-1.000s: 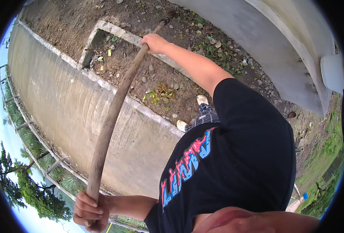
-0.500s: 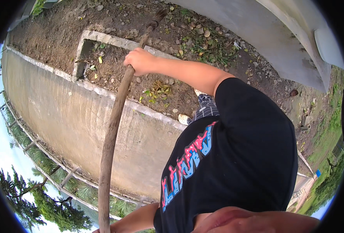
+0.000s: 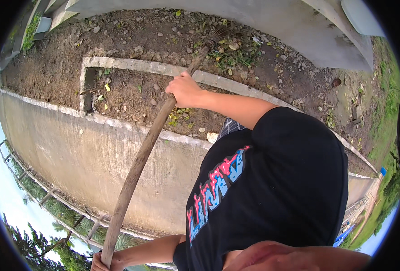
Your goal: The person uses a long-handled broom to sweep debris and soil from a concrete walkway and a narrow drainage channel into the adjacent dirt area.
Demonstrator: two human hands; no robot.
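Observation:
A stick broom (image 3: 141, 165) slants across the view, with a long wooden pole for its handle. Its dark bristly head (image 3: 216, 35) rests among leaves and grass on the soil at the top. Partway along the pole, my right hand (image 3: 184, 90) is closed around it. My left hand (image 3: 104, 262) is wrapped round the pole's near end at the lower edge. Near the broom head lie scattered fallen leaves (image 3: 231, 56) and green weeds.
A low concrete curb (image 3: 132, 64) frames a patch of soil below my right hand. Left of it stretches a concrete slab (image 3: 96, 153), with a railing (image 3: 48, 195) beyond. A pale wall (image 3: 281, 27) curves along the top right.
The broom head has swung right over the leaves, and the pole slants more. My right hand has moved right and slightly down in view. My left hand has come more into view.

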